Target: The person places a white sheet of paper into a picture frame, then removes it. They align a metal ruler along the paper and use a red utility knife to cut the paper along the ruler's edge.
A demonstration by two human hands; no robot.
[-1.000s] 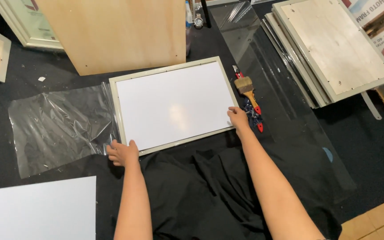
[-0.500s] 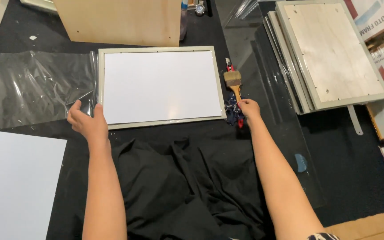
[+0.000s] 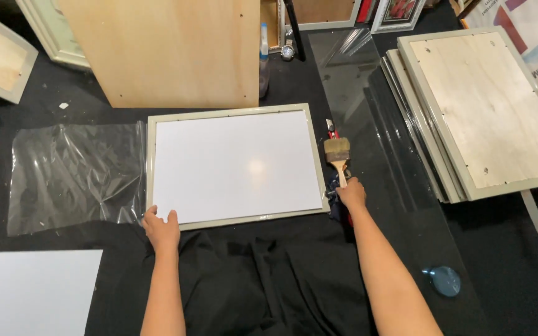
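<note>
A flat rectangular picture frame (image 3: pixel 235 168) with a thin grey-green border and a smooth, glossy white face lies mid-desk on the black cloth-covered desk (image 3: pixel 269 286). The left hand (image 3: pixel 161 227) rests on its near left corner, fingers loosely spread over the rim. The right hand (image 3: pixel 351 191) closes on the pale wooden handle of a flat-bristled paintbrush (image 3: pixel 337 154) just beside the frame's right edge; dark items under it are hard to make out. Crinkled clear plastic sheet (image 3: pixel 73 177) lies left; stacked plywood-backed frames (image 3: pixel 481 112) are cut off at the desk's right edge.
</note>
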